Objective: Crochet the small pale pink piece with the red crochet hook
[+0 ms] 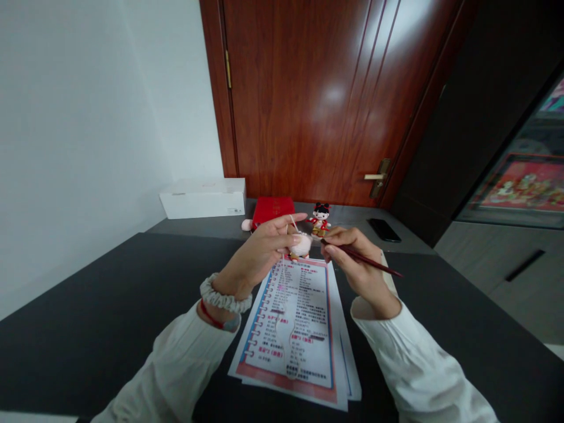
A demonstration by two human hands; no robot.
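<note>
Between thumb and fingers, my left hand [271, 242] pinches a small pale pink crochet piece [300, 244], rounded like a cup. A strand of light yarn [294, 222] runs up over its raised index finger. My right hand [355, 258] grips a crochet hook with a dark red handle [374, 265], its tip end pointing at the crochet piece's right side. Under both hands lie printed pattern sheets [299, 329] with a blue and pink border. A thin loop of yarn hangs down across the page.
Behind my hands stand a small doll in red [321, 218] and a red box [273, 210]. A long white box [202, 198] sits by the wall, and a black phone [384, 230] lies on the right. The dark table [132, 311] meets a grey ledge before a wooden door [299, 100].
</note>
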